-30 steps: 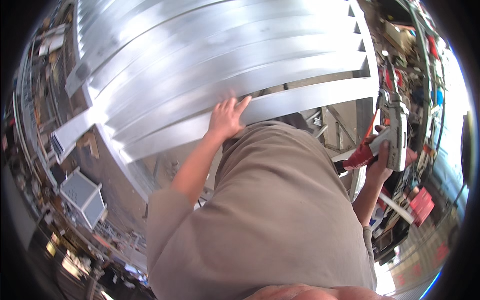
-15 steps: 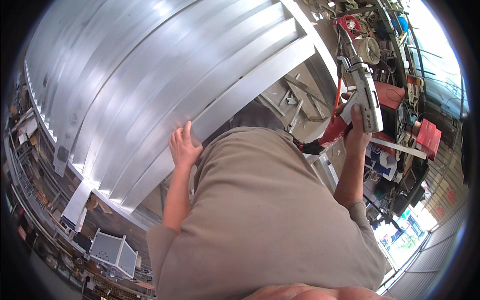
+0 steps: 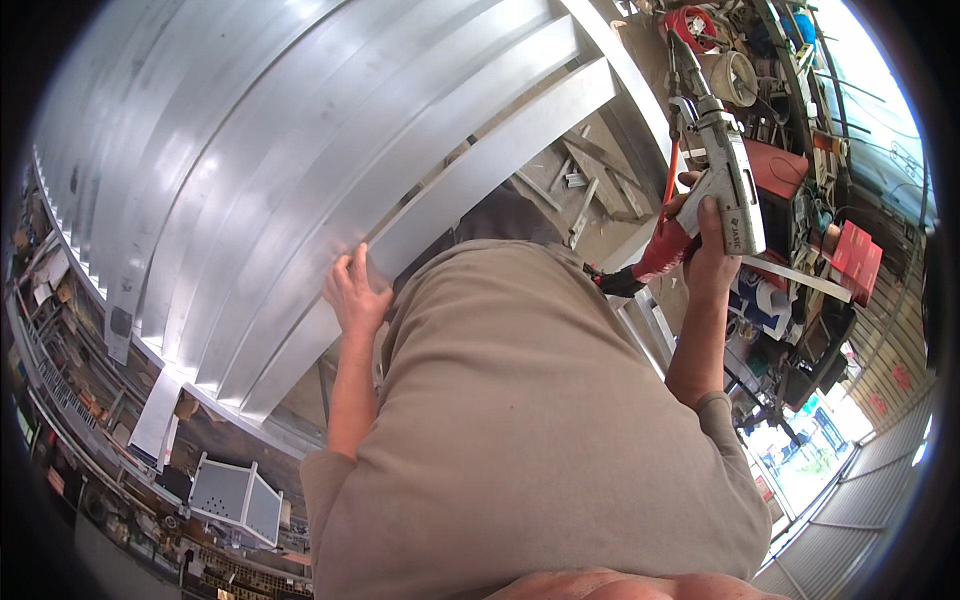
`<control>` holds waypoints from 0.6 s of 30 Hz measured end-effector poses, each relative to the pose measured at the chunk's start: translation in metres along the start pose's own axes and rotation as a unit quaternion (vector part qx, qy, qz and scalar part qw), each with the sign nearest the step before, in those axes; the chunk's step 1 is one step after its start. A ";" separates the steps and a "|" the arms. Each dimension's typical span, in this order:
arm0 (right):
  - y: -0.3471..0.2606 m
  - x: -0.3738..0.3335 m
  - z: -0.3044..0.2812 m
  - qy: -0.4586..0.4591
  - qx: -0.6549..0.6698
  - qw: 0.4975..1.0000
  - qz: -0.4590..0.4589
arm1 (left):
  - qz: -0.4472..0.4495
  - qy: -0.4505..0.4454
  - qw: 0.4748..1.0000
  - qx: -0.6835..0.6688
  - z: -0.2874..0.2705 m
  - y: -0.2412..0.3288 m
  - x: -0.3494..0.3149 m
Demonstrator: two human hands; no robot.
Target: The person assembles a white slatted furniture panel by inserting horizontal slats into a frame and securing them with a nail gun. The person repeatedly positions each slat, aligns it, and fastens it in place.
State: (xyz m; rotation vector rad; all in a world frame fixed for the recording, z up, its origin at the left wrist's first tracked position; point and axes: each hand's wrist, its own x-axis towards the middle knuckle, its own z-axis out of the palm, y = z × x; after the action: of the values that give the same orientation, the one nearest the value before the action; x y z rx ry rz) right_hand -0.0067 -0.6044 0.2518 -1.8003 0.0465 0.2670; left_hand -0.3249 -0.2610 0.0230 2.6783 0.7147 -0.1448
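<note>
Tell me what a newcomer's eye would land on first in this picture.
Probably the shiny panel of metal slats filling the upper left, with the left hand at its nearest slat. Next might come the grey gun-shaped tool in the right hand, right of centre. Red boxes also stand out near the right edge.

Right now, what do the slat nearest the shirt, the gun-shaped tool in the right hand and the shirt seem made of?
Slat: metal, perhaps aluminium, with a satin finish; it is silvery with soft reflections. Gun-shaped tool: grey body, metal or hard plastic, I can't tell which; it looks dull and worn. Shirt: matte cloth, fibre unclear; it drapes in soft folds.
</note>
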 end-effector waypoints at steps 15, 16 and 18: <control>-0.009 -0.001 0.013 0.003 -0.003 1.000 0.009 | 0.001 0.039 0.999 0.011 0.000 -0.001 0.004; -0.009 -0.001 0.013 0.003 -0.003 1.000 0.013 | 0.001 0.043 0.999 0.015 0.001 -0.001 0.004; -0.011 0.001 0.014 -0.003 -0.011 1.000 0.010 | -0.002 0.039 0.999 0.014 0.004 -0.001 0.003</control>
State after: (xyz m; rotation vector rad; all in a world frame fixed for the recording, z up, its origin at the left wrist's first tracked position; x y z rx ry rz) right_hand -0.0063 -0.5877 0.2585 -1.8214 0.0567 0.2882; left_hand -0.3233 -0.2602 0.0187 2.7214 0.7465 -0.0522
